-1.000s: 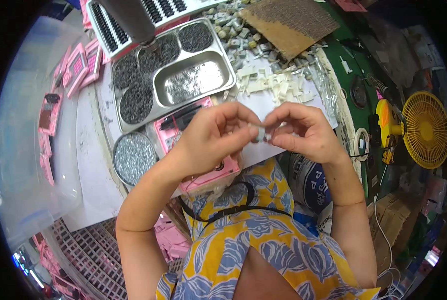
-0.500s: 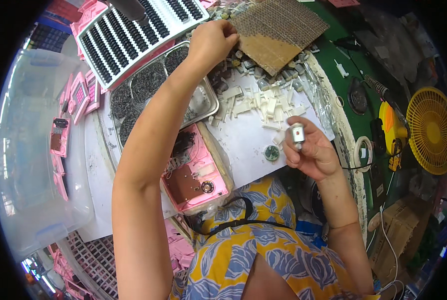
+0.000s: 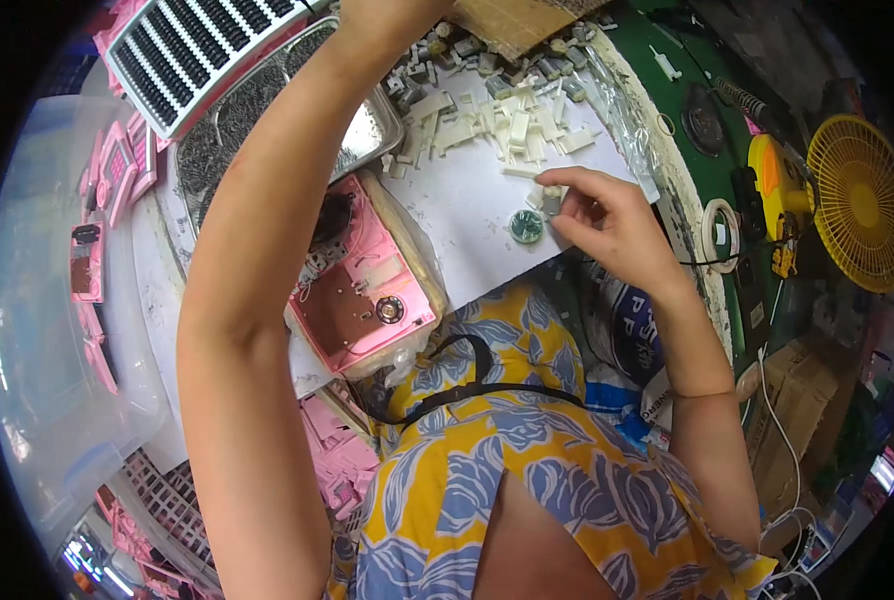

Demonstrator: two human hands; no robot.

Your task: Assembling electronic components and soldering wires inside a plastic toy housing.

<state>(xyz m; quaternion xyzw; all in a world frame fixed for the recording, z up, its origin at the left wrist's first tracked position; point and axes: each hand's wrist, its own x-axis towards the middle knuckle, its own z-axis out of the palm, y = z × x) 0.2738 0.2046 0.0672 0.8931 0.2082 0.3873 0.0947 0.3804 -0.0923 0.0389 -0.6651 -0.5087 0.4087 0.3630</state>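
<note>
At the top edge my left hand [image 3: 392, 12] is beside a brown corrugated cardboard piece [image 3: 517, 22]; its fingers are out of the picture. My right hand [image 3: 612, 218] is low over the white paper, thumb and index finger apart. Just by its fingertips is a small grey-and-white piece [image 3: 547, 199], apparently a small motor. Next to it lies a round green solder coil [image 3: 526, 226]. Beyond are loose white plastic parts [image 3: 520, 130] and a heap of small grey metal motors [image 3: 487, 62]. Below my left forearm sits an open pink casing [image 3: 367, 310] with wires and a round speaker.
At upper left, a white rack of black rings [image 3: 197, 50] stands near a metal tray [image 3: 382, 125] of small dark parts. A clear plastic bin [image 3: 47, 300] is at far left. A yellow fan [image 3: 860, 203] and a white tape roll [image 3: 720, 235] are at right.
The whole view has shifted, with the table now higher in the picture. My right hand has lowered the small motor to the paper and its fingers have parted. My left hand has reached farther away.
</note>
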